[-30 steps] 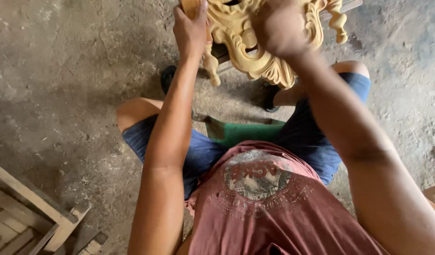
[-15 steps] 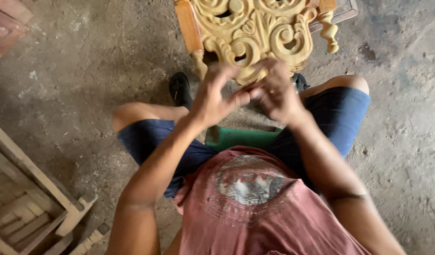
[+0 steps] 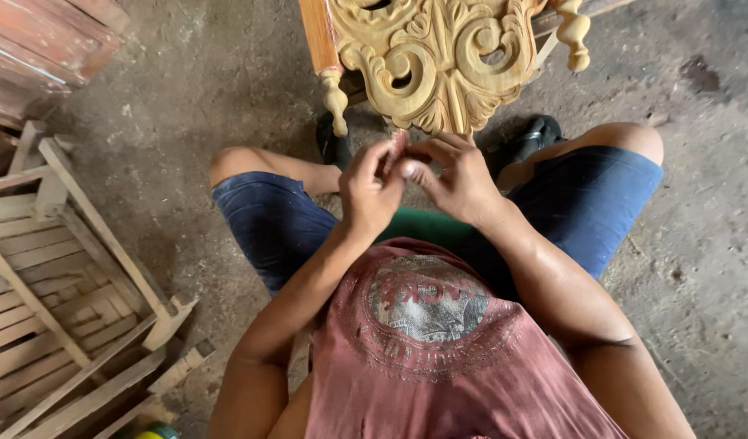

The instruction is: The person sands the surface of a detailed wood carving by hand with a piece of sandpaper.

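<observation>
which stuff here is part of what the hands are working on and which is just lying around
In use:
- left hand and right hand, fingertips together on a small thin piece
- carved wooden panel just beyond them

Lying about:
- slatted wooden frame on the floor
- reddish wooden boards

Dusty concrete floor; slatted wooden frames (unfinished) lie left.

The carved wooden panel stands just ahead of my 2 hands, left hand and right hand, and blocks the way forward. Left of the panel there is bare concrete floor, then the slatted wooden frame farther left. Right of the panel, open floor. Below it, my knees close in on both sides.
</observation>
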